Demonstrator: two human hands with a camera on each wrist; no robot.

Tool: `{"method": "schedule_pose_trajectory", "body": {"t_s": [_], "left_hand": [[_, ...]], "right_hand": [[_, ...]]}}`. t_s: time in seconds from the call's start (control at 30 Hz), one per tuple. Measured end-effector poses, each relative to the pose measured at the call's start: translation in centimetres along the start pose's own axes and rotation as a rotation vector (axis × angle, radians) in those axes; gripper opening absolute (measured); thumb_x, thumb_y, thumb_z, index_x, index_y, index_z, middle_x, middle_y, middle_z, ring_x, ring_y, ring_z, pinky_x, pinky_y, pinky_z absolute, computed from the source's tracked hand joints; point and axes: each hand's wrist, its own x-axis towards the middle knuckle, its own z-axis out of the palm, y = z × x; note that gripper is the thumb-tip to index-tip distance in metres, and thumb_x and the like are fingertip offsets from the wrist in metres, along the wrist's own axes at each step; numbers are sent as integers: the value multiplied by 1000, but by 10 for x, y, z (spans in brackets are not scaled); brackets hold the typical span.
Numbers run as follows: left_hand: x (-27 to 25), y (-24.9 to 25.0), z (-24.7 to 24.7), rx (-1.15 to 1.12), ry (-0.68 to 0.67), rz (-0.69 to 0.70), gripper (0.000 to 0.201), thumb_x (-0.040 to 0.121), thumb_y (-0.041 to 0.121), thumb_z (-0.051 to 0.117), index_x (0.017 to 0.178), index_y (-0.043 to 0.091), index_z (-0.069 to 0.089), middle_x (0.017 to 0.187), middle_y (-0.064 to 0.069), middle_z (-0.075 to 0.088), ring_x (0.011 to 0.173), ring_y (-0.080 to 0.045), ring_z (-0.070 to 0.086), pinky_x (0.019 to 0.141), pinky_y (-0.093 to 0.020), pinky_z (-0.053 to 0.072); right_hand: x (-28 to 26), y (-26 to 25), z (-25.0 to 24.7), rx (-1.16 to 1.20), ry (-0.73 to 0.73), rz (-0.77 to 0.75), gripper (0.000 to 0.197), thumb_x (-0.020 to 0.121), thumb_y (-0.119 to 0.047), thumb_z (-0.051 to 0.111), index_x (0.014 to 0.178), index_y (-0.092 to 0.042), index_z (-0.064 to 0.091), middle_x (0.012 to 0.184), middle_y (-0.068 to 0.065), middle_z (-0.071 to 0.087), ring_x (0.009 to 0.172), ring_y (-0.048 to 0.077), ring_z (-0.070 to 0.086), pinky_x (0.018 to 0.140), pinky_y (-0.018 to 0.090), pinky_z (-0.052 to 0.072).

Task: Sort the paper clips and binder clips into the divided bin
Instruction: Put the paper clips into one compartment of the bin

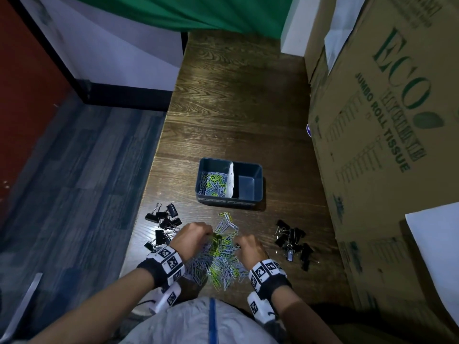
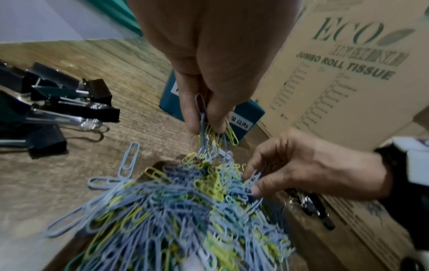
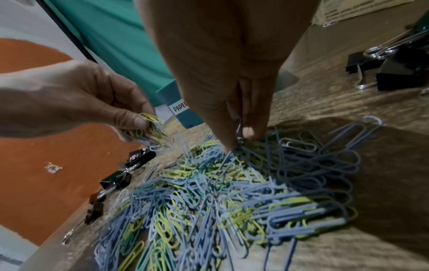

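A heap of blue, yellow and green paper clips (image 1: 218,256) (image 2: 176,210) (image 3: 232,192) lies near the table's front edge. My left hand (image 1: 196,232) (image 2: 206,121) (image 3: 144,126) pinches a bunch of clips just above the heap. My right hand (image 1: 246,244) (image 3: 239,135) (image 2: 253,181) pinches clips at the heap's right side. The dark blue divided bin (image 1: 258,184) stands beyond the heap; its left compartment holds paper clips, its right one looks empty. Black binder clips lie in one group at the left (image 1: 164,227) (image 2: 58,102) and one at the right (image 1: 295,242) (image 3: 394,69).
A tall cardboard box (image 1: 387,120) marked jumbo roll tissue stands along the table's right side. The table's left edge (image 1: 149,175) drops to a blue-grey floor. A white card divider (image 1: 231,180) splits the bin.
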Motion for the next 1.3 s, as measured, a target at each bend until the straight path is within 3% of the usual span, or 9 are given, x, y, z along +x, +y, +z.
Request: {"method": "schedule_pose_trajectory", "body": {"t_s": [0.17,0.33,0.43,0.53,0.67,0.83,0.93,1.03,1.3], "left_hand": [[6,8,-39,-106,133,79,7,89,10,65,91,16,68,83,8,63,70,4,60,62,-7,47],[29,20,-88,-102,300,139,13,87,4,66,92,15,71,85,6,69,71,8,58,64,-4,44],[50,23,-111,-109,373,123,10,87,8,67,93,15,71,85,5,70,71,3,60,66,-8,48],[70,25,-121,-87,406,46,9,88,10,67,94,16,70,83,1,71,70,-8,65,68,-27,57],[81,26,-116,-44,428,18,21,87,11,69,108,11,68,94,-7,72,79,-16,67,75,-32,57],[54,27,-95,70,506,-6,12,88,5,60,95,11,69,85,-7,69,73,-26,63,60,-28,40],[32,18,-70,85,418,-64,17,84,1,60,93,14,65,83,-4,68,72,-24,63,58,-25,41],[15,3,-43,108,212,-126,29,80,3,66,107,14,62,100,-4,68,86,-22,64,67,-26,51],[-25,-20,1,303,-65,-122,52,84,31,67,129,15,47,121,-7,50,106,-22,51,79,-35,52]], "right_hand": [[2,1,-9,3,-22,53,24,95,-7,61,115,-17,70,111,7,58,105,28,61,99,38,50],[4,-4,-28,45,-11,36,20,88,-4,70,101,-18,76,105,8,74,92,22,70,86,33,58],[4,-6,-49,101,27,-16,13,85,-9,76,97,-14,77,95,5,76,82,14,69,81,32,59],[2,-17,-75,134,63,-67,11,85,-13,77,96,-14,77,94,3,76,79,11,69,77,24,58],[7,-42,-119,165,149,-165,8,85,-13,76,93,-10,77,89,2,74,70,6,63,62,11,51],[39,-71,-166,171,293,-212,11,82,-8,77,90,-14,80,87,2,76,82,12,68,77,25,55],[65,-87,-178,163,319,-184,13,82,-7,78,92,-14,79,92,6,76,86,16,69,73,20,47],[86,-92,-172,166,284,-146,17,82,-5,78,97,-12,78,98,10,75,92,24,70,80,27,54],[75,-55,-94,161,141,-107,19,85,-5,74,102,-13,74,93,9,73,84,24,70,80,36,60]]}}
